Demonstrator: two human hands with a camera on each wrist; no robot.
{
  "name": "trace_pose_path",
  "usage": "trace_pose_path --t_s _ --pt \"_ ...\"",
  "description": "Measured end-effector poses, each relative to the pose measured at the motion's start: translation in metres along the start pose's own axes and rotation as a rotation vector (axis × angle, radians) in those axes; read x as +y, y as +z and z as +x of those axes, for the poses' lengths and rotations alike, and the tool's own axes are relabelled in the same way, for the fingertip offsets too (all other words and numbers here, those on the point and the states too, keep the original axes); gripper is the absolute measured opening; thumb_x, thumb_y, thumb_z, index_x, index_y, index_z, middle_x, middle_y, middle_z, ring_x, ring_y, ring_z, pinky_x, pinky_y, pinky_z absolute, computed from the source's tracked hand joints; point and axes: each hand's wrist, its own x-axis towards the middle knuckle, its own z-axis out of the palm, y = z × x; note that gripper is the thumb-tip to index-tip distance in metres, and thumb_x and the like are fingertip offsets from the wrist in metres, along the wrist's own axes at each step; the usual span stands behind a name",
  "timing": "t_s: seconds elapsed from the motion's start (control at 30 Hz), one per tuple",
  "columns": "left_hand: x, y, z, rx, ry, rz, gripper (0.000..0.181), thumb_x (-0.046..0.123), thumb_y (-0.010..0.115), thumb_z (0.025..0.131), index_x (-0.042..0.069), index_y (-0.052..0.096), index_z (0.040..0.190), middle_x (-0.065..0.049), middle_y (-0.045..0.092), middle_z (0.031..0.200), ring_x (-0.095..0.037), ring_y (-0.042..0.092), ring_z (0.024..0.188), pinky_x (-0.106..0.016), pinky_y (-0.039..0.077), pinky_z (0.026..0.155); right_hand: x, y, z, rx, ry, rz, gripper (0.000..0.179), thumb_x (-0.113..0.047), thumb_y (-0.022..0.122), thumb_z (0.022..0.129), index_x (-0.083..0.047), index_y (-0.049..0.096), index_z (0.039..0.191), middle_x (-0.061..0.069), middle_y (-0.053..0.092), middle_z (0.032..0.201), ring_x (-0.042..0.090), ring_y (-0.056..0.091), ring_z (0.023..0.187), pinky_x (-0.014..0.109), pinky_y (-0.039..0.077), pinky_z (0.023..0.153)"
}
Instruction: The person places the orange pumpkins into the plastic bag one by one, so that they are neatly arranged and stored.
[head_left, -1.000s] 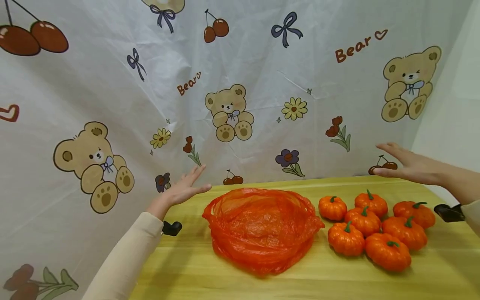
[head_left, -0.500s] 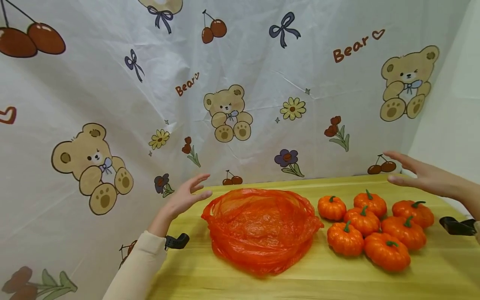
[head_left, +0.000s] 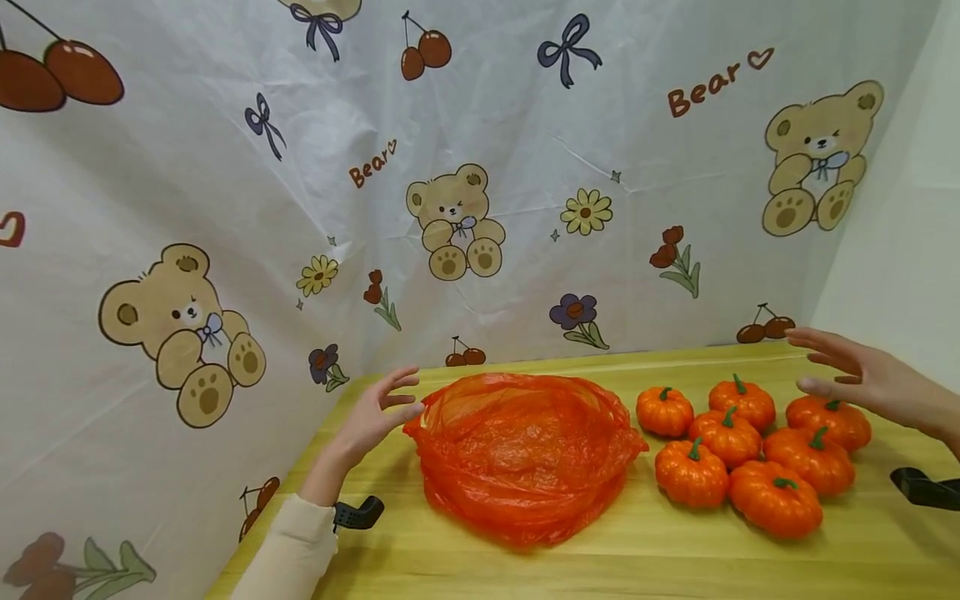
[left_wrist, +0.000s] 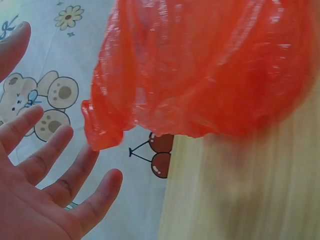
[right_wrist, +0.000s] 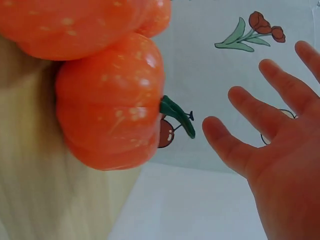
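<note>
A crumpled red plastic bag [head_left: 525, 500] lies spread on the table, its mouth facing up. My left hand [head_left: 375, 415] is at the bag's left side, fingers spread and holding nothing; in the left wrist view the bag [left_wrist: 200, 70] fills the top beside the fingers. Several small orange pumpkins [head_left: 776, 500] with green stems sit in a cluster right of the bag. Over the rightmost pumpkin [head_left: 825, 421] hovers my right hand [head_left: 870, 379], its fingers apart and nothing in them. The right wrist view has that hand beside a pumpkin [right_wrist: 112, 105] and its stem.
Both hands are above a light wooden table [head_left: 600, 575]. Behind it hangs a white sheet [head_left: 517, 100] printed with bears, cherries and flowers. A black wrist device [head_left: 360, 512] sits at the left wrist, another black device [head_left: 926, 489] at the right.
Both hands have come down toward the table, the left closer to the bag's edge, the right shifting slightly rightward over the pumpkins. The bag and pumpkins stay in place.
</note>
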Motion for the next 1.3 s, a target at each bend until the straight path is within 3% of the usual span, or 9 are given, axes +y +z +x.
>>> trace_pose_path --t_s 0.07,0.1,0.13,0.2,0.33,0.73,0.97,1.13,1.3 --pt "-0.002 0.002 -0.003 0.005 -0.014 -0.01 0.066 0.029 0.074 0.096 0.029 0.044 0.155 -0.014 0.047 0.155 -0.044 0.054 0.134 -0.05 0.057 0.1 0.003 0.003 -0.004 0.018 -0.008 -0.005 0.081 -0.024 0.062 0.104 -0.015 0.013 0.167 -0.028 0.023 0.157 0.028 0.042 0.139 0.081 0.038 0.089" --pt "-0.004 0.003 -0.004 0.008 -0.02 -0.017 0.065 0.028 0.073 0.096 0.029 0.044 0.155 -0.015 0.047 0.155 -0.044 0.054 0.134 -0.049 0.058 0.099 0.003 0.004 -0.006 0.027 -0.019 -0.004 0.08 -0.023 0.064 0.103 -0.017 0.016 0.167 -0.037 0.024 0.147 0.023 0.044 0.133 0.078 0.04 0.089" --pt "-0.005 0.004 -0.005 0.01 -0.026 -0.024 0.065 0.026 0.073 0.097 0.028 0.044 0.155 -0.015 0.047 0.155 -0.044 0.054 0.133 -0.048 0.058 0.098 0.004 0.006 -0.008 0.04 -0.029 -0.011 0.079 -0.022 0.066 0.102 -0.018 0.02 0.166 -0.042 0.025 0.138 0.009 0.045 0.127 0.072 0.044 0.092" --pt "-0.007 0.007 -0.008 0.018 -0.042 -0.031 0.064 0.025 0.072 0.098 0.029 0.044 0.155 -0.014 0.047 0.155 -0.043 0.054 0.132 -0.046 0.058 0.098 0.003 0.009 -0.012 0.065 -0.05 -0.026 0.077 -0.019 0.07 0.099 -0.017 0.029 0.163 -0.046 0.027 0.13 -0.014 0.041 0.112 0.054 0.053 0.092" --pt "-0.013 0.014 -0.013 0.017 -0.069 -0.051 0.064 0.028 0.071 0.098 0.03 0.043 0.155 -0.014 0.046 0.156 -0.042 0.054 0.133 -0.046 0.057 0.1 -0.002 0.016 -0.022 0.089 -0.067 -0.036 0.074 -0.016 0.076 0.094 -0.014 0.039 0.158 -0.047 0.034 0.128 -0.028 0.035 0.105 0.022 0.055 0.073" --pt "-0.02 0.03 -0.021 0.074 -0.133 -0.143 0.059 0.021 0.069 0.1 0.028 0.046 0.154 -0.015 0.044 0.159 -0.031 0.061 0.118 -0.035 0.059 0.087 -0.003 0.027 -0.039 0.096 -0.089 -0.066 0.062 -0.015 0.082 0.089 -0.01 0.054 0.143 -0.047 0.044 0.121 -0.015 0.052 0.098 0.02 0.053 0.073" --pt "-0.024 0.039 -0.024 0.096 -0.168 -0.197 0.064 0.027 0.07 0.099 0.023 0.042 0.156 -0.019 0.04 0.162 -0.03 0.063 0.119 -0.035 0.06 0.086 0.001 0.038 -0.045 0.141 -0.165 -0.05 0.061 -0.009 0.087 0.081 -0.011 0.061 0.136 -0.042 0.053 0.119 -0.008 0.058 0.094 0.012 0.05 0.074" --pt "-0.029 0.045 -0.024 0.126 -0.182 -0.228 0.063 0.03 0.07 0.099 0.026 0.042 0.155 -0.018 0.045 0.158 -0.027 0.064 0.115 -0.033 0.061 0.082 0.004 0.041 -0.05 0.127 -0.146 -0.077 0.058 -0.017 0.089 0.079 -0.016 0.065 0.132 -0.036 0.059 0.117 -0.003 0.059 0.088 0.011 0.047 0.073" --pt "-0.033 0.051 -0.023 0.161 -0.192 -0.274 0.063 0.028 0.069 0.1 0.019 0.043 0.156 -0.02 0.05 0.153 -0.022 0.066 0.104 -0.031 0.061 0.077 0.011 0.043 -0.052 0.13 -0.167 -0.109 0.058 -0.02 0.092 0.076 -0.022 0.068 0.129 -0.036 0.059 0.119 -0.006 0.057 0.091 0.007 0.043 0.075"
